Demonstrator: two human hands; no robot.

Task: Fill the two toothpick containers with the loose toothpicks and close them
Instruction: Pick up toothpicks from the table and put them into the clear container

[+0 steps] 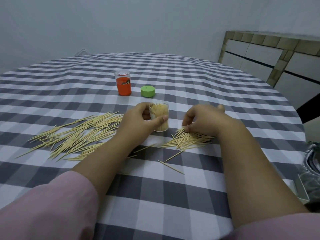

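Observation:
My left hand [138, 118] grips a clear open container [161, 116] that stands on the checked tablecloth, packed with toothpicks. To its right, my right hand [202, 118] has its curled fingertips pinching toothpicks at the top of a small loose pile [187, 141]. A larger spread of loose toothpicks [78, 135] lies to the left of my left forearm. Farther back stands an orange container [123, 83] with a clear lid on it. A green lid [147, 91] lies beside it on the cloth.
The round table [173, 196] wears a grey and white checked cloth. Two stray toothpicks [171, 166] lie near the front of the small pile. A tiled counter [270, 54] stands at the back right, and a dark patterned object [311, 168] sits at the right edge.

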